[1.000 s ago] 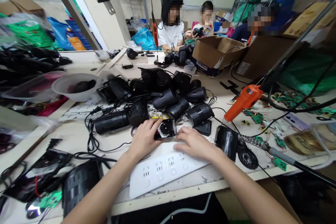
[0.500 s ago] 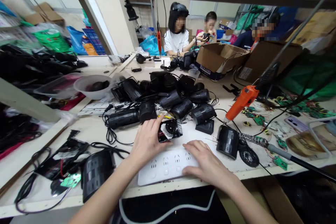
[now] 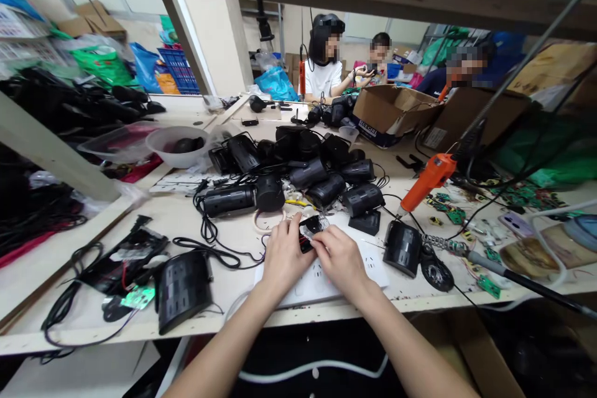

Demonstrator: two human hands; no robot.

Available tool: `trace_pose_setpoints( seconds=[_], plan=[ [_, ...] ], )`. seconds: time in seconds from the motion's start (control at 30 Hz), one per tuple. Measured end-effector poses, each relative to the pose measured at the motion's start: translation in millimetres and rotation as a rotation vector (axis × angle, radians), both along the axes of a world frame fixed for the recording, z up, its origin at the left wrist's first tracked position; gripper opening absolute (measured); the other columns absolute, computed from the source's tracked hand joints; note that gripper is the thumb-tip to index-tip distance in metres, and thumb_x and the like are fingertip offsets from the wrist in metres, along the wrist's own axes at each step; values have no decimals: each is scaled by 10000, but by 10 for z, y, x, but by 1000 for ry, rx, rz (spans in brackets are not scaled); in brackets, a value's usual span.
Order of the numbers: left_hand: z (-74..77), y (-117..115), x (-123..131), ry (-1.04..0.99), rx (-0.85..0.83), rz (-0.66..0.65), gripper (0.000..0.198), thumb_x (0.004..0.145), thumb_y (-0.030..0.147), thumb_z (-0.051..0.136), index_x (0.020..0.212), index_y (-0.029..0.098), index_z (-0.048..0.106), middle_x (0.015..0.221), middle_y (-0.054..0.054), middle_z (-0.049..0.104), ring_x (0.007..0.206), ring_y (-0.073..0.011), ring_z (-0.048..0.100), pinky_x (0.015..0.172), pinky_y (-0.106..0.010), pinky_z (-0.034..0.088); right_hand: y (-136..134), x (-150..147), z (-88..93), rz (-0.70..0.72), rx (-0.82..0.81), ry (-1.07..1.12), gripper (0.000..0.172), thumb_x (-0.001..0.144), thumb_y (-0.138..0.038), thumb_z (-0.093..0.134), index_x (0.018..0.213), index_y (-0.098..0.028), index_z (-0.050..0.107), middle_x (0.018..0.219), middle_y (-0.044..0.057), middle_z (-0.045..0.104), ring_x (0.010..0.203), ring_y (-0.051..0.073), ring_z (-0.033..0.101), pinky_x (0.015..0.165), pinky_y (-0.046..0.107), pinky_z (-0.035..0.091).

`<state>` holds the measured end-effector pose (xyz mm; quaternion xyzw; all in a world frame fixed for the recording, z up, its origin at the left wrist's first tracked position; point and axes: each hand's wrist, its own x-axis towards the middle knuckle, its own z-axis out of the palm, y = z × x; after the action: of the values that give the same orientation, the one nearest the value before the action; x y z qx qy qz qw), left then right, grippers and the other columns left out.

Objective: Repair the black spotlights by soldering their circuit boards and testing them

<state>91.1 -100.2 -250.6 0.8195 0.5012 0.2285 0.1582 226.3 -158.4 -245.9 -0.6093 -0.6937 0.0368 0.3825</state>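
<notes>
My left hand (image 3: 285, 250) is closed around a small black plastic housing part (image 3: 311, 224) with a clear, shiny piece on it. Fingers of my right hand (image 3: 340, 256) are pinched together at the near right side of the same part; any small piece between them is hidden. Both hands are just above a white power strip (image 3: 373, 268), which lies along the front of the bench. Behind the part are a roll of tape (image 3: 257, 224) and several black cylindrical housings (image 3: 229, 200). Another black housing (image 3: 183, 291) stands left of my left forearm.
An orange electric screwdriver (image 3: 428, 181) hangs at the right above a black housing (image 3: 402, 249). A soldering iron (image 3: 499, 267) rests in a coil holder at the right. Green circuit boards (image 3: 454, 214) lie beyond. At the left are an opened housing with wires (image 3: 125, 261) and a plastic bowl (image 3: 163, 140). Co-workers sit opposite.
My right hand has left the power strip and come to the black part, its fingers now pinched there. The power strip appears shifted rightward and the view has moved slightly.
</notes>
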Motion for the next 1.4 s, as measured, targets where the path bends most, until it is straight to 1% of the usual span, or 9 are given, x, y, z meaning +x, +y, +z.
trace_pose_setpoints(
  seconds=[0.13, 0.27, 0.4, 0.73, 0.87, 1.03, 1.13, 1.27, 1.4],
  plan=[
    [37, 58, -310, -196, -39, -96, 763, 717, 407, 770, 1374, 196, 447, 1275, -134, 573, 1219, -320, 543, 1036, -469, 447, 15, 19, -57, -6, -26, -76, 175, 939, -167, 525, 897, -180, 694, 829, 61, 640, 778, 198, 624, 721, 297, 509],
    [43, 116, -713, -257, -101, -82, 512, 776, 486, 692, 1188, 202, 584, 1140, -94, 665, 1069, -278, 646, 932, -439, 526, -43, 40, -82, -20, -66, -116, 181, 956, -172, 519, 914, -177, 695, 845, 66, 654, 815, 196, 630, 760, 291, 512],
    [8, 110, -913, -206, -124, -18, 381, 809, 419, 623, 1112, 188, 629, 1082, -87, 704, 973, -259, 681, 848, -412, 562, -19, 6, -51, -24, -115, -180, 172, 955, -176, 528, 918, -186, 695, 863, 67, 666, 846, 199, 633, 785, 290, 510],
    [0, 173, -955, -56, -65, 13, 286, 814, 213, 544, 1062, 188, 683, 1052, -78, 710, 1022, -274, 638, 933, -430, 507, 184, -165, 41, -145, -256, -395, 122, 918, -161, 574, 830, -140, 657, 833, 147, 675, 746, 265, 635, 619, 334, 471],
    [-6, 256, -973, -25, -67, -48, 277, 794, 183, 543, 1015, 188, 710, 1069, -80, 699, 1048, -286, 615, 961, -447, 478, 236, -175, 55, -167, -261, -442, 206, 883, -24, 472, 858, -120, 653, 859, 157, 674, 759, 261, 626, 630, 332, 463],
    [81, 322, -956, -42, -83, -90, 269, 872, 229, 485, 997, 187, 719, 1027, -76, 683, 972, -239, 643, 891, -381, 506, 274, -114, 91, -130, -229, -446, 161, 869, -65, 488, 838, -125, 634, 854, 135, 660, 792, 254, 609, 698, 340, 473],
    [164, 337, -904, -114, -80, -98, 245, 895, 325, 525, 977, 189, 712, 983, -66, 682, 934, -227, 647, 856, -359, 509, 300, -24, 158, -70, -152, -384, 135, 884, -115, 494, 836, -153, 614, 835, 91, 641, 791, 220, 601, 732, 320, 475],
    [197, 342, -813, -104, -114, -187, 366, 790, 368, 694, 1111, 196, 655, 1077, -61, 693, 1027, -265, 625, 926, -412, 489, 360, 100, 264, -41, -3, -174, 106, 863, -136, 532, 795, -180, 600, 770, 35, 619, 688, 167, 581, 662, 281, 455],
    [197, 320, -778, -83, -104, -161, 449, 775, 326, 707, 1191, 193, 603, 1164, -75, 668, 1104, -280, 597, 978, -441, 468, 361, 129, 310, -42, -78, -60, 91, 822, -114, 582, 771, -183, 614, 737, 5, 622, 646, 137, 583, 626, 250, 442]
  ],
)
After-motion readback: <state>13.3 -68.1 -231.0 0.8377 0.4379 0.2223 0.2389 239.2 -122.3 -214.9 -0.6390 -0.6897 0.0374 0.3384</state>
